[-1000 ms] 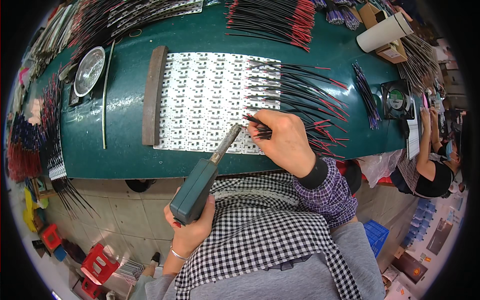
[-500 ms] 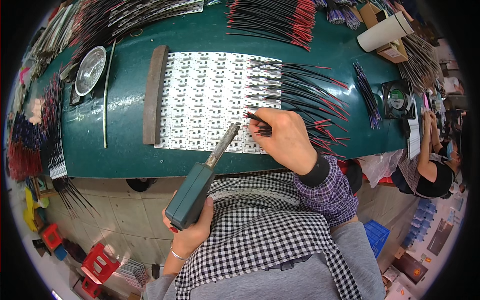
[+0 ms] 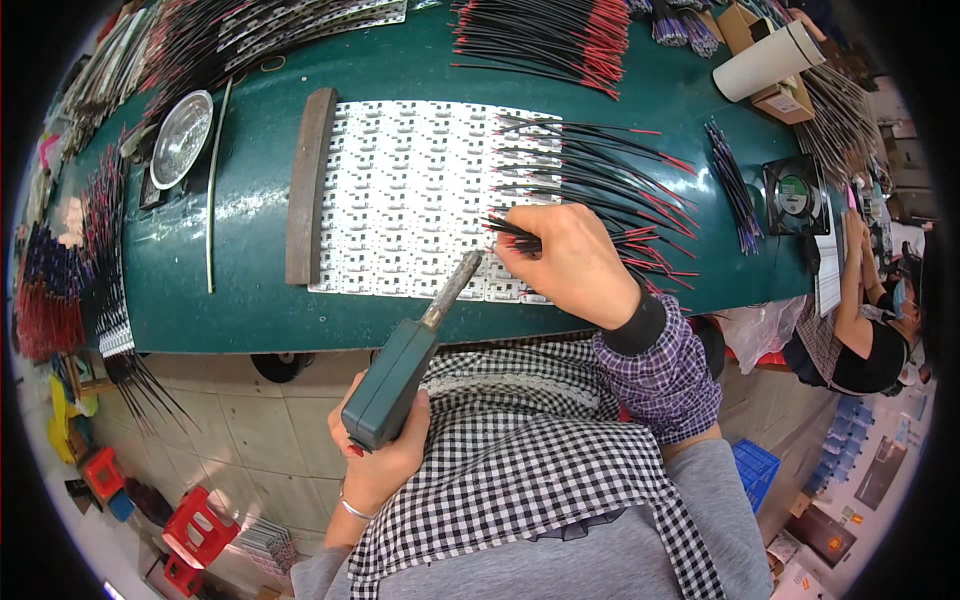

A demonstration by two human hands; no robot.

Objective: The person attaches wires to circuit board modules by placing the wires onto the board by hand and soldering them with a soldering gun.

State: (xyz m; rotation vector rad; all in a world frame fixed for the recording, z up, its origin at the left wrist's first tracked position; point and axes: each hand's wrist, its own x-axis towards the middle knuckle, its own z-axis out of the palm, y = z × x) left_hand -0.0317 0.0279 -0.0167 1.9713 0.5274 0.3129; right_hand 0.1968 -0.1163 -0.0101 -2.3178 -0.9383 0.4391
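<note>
My left hand (image 3: 392,452) is closed round the handle of a dark green soldering gun (image 3: 391,384), whose metal tip points up and to the right. That tip is over a white sheet of small circuit boards (image 3: 400,200), close to my right hand (image 3: 572,262). Pinched in my right fingers is a small bunch of black wires (image 3: 515,236), their ends reaching left over the boards. A row of black wires with red ends (image 3: 610,175) lies along the sheet's right side. My right palm hides part of the lower wires.
A dark bar (image 3: 311,190) lies along the sheet's left edge. Farther left are a thin rod (image 3: 216,190) and a round metal dish (image 3: 182,140). Wire bundles (image 3: 545,40) lie at the back. A small fan (image 3: 796,196) and white cylinder (image 3: 768,62) stand right; a co-worker (image 3: 865,340) sits beyond.
My right hand has shifted slightly up with the wires. The soldering gun's body has moved a little to the right, its tip staying near the held wires.
</note>
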